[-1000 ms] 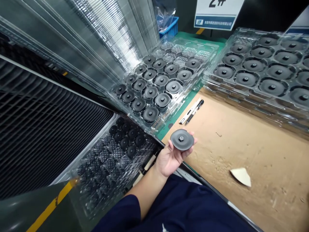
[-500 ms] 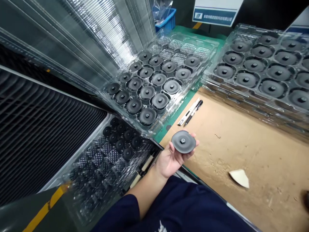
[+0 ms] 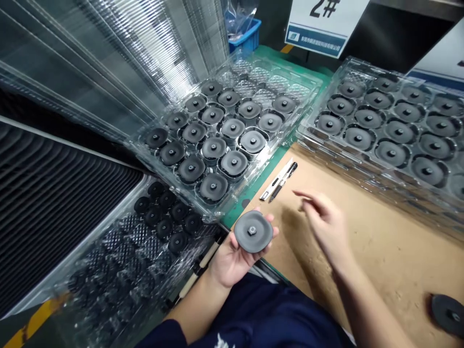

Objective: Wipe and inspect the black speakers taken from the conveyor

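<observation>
My left hand (image 3: 232,253) holds a round dark grey disc (image 3: 253,232) with a nut at its centre, fingertips wrapped round its rim, above the near left corner of the brown board (image 3: 380,232). My right hand (image 3: 322,220) hovers over the board just right of the disc, blurred by motion, fingers loosely stretched and apart, with nothing in them. A clear blister tray (image 3: 224,135) of similar discs lies beyond the left hand. Another disc (image 3: 449,314) lies on the board at the lower right.
A stack of clear trays (image 3: 391,130) filled with discs stands at the right. A lower tray (image 3: 159,227) with smaller black parts sits at the left. Two pens (image 3: 278,181) lie on the board's far edge. Stacked empty trays (image 3: 108,63) lean at the back left.
My right hand has come into view from the right and moved toward the disc. The left hand with the disc shifted slightly left and nearer. The view moved; a disc now shows at lower right.
</observation>
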Demonstrator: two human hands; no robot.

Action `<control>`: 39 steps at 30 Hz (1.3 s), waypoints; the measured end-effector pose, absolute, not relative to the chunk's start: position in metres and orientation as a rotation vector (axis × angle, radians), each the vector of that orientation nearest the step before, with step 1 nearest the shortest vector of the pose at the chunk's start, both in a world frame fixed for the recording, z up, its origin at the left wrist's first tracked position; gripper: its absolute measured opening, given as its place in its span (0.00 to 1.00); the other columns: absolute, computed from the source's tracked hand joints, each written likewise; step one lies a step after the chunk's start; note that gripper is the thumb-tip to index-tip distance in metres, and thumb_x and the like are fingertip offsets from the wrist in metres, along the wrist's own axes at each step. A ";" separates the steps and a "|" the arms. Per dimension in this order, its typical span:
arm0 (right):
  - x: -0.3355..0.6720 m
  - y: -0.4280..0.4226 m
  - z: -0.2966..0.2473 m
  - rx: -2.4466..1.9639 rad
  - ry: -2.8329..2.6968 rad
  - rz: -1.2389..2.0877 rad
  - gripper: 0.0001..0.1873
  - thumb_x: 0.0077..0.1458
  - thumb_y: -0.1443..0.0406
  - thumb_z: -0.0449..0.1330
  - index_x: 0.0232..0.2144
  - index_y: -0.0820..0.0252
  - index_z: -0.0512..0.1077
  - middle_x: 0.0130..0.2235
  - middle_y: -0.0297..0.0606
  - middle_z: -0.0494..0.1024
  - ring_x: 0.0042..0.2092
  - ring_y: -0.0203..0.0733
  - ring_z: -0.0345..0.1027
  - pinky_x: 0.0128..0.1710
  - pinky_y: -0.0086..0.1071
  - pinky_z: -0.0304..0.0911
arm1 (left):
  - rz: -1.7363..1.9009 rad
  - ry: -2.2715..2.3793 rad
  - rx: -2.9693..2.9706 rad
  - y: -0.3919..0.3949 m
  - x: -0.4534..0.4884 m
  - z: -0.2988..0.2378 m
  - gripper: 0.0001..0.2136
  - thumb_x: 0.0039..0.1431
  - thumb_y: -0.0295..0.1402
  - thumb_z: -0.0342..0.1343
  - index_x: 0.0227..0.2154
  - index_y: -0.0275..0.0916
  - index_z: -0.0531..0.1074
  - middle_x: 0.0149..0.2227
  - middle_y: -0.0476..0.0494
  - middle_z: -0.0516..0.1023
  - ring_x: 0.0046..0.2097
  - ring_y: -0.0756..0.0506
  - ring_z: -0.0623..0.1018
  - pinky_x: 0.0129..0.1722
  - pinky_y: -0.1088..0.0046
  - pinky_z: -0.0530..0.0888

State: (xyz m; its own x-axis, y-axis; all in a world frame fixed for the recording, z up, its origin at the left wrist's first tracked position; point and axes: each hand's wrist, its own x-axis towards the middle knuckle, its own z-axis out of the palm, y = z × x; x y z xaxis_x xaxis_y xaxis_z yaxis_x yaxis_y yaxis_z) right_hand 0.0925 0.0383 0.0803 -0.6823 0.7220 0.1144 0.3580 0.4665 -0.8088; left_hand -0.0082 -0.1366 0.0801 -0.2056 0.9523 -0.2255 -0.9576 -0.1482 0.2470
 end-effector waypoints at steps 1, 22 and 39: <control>0.081 0.038 0.074 -0.900 -2.337 1.029 0.13 0.62 0.62 0.51 0.47 0.59 0.69 0.47 0.42 0.70 0.46 0.41 0.66 0.45 0.39 0.64 | 1.734 0.372 -0.010 -0.137 -0.009 0.082 0.24 0.54 0.41 0.57 0.54 0.47 0.65 0.58 0.45 0.68 0.56 0.42 0.70 0.50 0.74 0.70; 0.054 0.033 0.046 -0.917 -2.527 0.822 0.30 0.43 0.80 0.46 0.49 0.64 0.66 0.55 0.50 0.59 0.52 0.51 0.53 0.53 0.47 0.54 | 1.826 0.377 0.085 -0.133 -0.009 0.096 0.27 0.53 0.43 0.57 0.57 0.47 0.62 0.59 0.47 0.66 0.58 0.43 0.67 0.54 0.72 0.67; 0.195 -0.020 0.092 -1.034 -1.649 1.802 0.14 0.63 0.61 0.47 0.47 0.58 0.66 0.28 0.33 0.67 0.26 0.32 0.59 0.25 0.25 0.57 | 1.673 0.514 0.125 -0.100 0.036 0.115 0.26 0.53 0.43 0.57 0.55 0.48 0.64 0.56 0.47 0.69 0.58 0.41 0.67 0.59 0.67 0.60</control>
State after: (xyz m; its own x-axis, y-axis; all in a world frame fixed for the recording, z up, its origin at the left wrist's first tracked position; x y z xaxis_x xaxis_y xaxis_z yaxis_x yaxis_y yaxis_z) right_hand 0.1947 -0.0202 0.0917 -0.5967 0.7754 -0.2067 0.1370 -0.1554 -0.9783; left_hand 0.0361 -0.1005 0.1152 -0.1772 0.9620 -0.2077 -0.9127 -0.0817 0.4003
